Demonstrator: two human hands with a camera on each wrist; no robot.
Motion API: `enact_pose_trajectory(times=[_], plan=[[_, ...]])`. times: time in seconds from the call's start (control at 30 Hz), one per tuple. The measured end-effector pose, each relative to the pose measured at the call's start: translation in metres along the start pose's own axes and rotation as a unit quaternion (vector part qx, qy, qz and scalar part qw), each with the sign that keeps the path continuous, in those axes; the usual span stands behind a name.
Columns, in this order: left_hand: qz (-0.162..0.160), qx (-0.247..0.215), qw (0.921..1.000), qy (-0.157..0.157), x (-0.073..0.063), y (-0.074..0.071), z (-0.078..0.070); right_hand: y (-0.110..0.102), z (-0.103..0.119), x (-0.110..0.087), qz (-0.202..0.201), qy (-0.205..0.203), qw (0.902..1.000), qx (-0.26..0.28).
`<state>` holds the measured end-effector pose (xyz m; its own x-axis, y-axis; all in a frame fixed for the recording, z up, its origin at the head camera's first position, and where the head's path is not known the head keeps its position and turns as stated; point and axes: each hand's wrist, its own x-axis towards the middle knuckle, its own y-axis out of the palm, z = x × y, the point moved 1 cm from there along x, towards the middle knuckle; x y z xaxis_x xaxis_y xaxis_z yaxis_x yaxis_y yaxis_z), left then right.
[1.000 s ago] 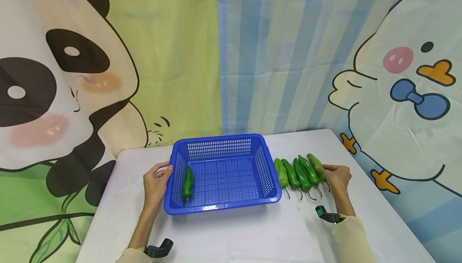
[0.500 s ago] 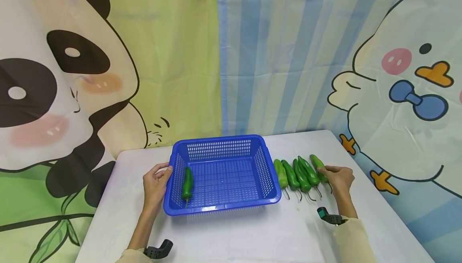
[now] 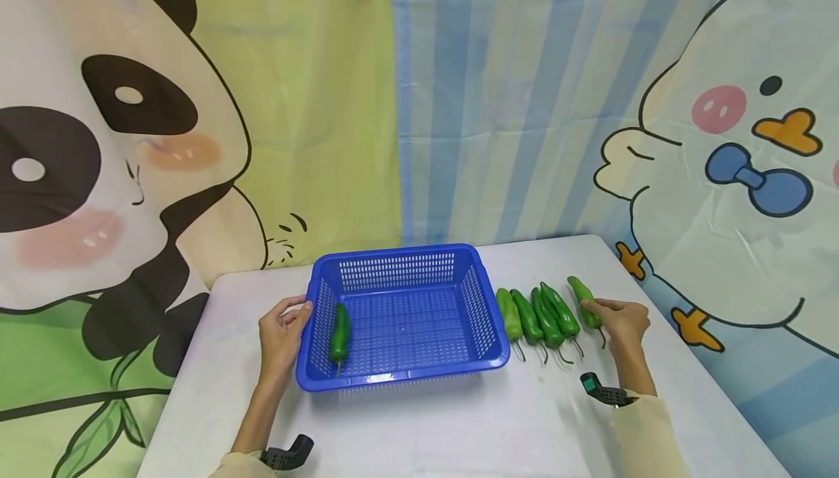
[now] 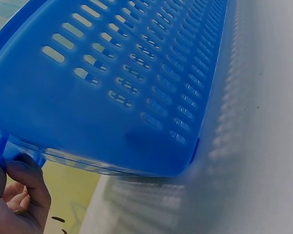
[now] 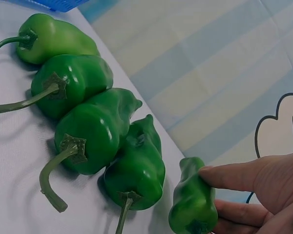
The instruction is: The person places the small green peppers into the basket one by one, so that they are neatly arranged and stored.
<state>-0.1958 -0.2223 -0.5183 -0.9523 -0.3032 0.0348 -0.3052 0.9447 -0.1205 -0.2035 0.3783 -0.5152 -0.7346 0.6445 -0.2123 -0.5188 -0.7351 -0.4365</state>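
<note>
A blue plastic basket (image 3: 403, 374) stands on the table, with one green pepper (image 3: 340, 334) lying along its left side. My left hand (image 3: 283, 328) grips the basket's left rim; in the left wrist view its curled fingers (image 4: 33, 183) pinch the edge. To the basket's right, several green peppers lie side by side, from a light green one (image 3: 508, 315) to a darker one (image 3: 560, 310). My right hand (image 3: 625, 323) pinches the rightmost pepper (image 5: 193, 202) between thumb and fingers, a little apart from the row. That pepper's stem end is partly cut off in the right wrist view.
The white table (image 3: 459, 434) runs back to a hanging cloth (image 3: 459, 135) printed with a panda and a chick. Dark cameras are strapped to both wrists. The row's leftmost pepper lies close against the basket's right side.
My right hand has shifted slightly to the right with the pinched pepper, widening the gap between it and the row. My left hand and the basket stay nearly still.
</note>
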Motion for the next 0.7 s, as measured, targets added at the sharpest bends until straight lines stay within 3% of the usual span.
enact_pose_trajectory(times=[0.27,0.7], plan=[[0.000,0.008,1.0000,-0.004,0.0007,0.0003,-0.0004,-0.0011,-0.0004,0.0047,0.007,0.045,0.9980,0.043],[0.002,-0.003,1.0000,-0.006,-0.0001,-0.0004,-0.0003,-0.0068,0.0052,0.0028,0.040,0.107,0.9860,0.122]])
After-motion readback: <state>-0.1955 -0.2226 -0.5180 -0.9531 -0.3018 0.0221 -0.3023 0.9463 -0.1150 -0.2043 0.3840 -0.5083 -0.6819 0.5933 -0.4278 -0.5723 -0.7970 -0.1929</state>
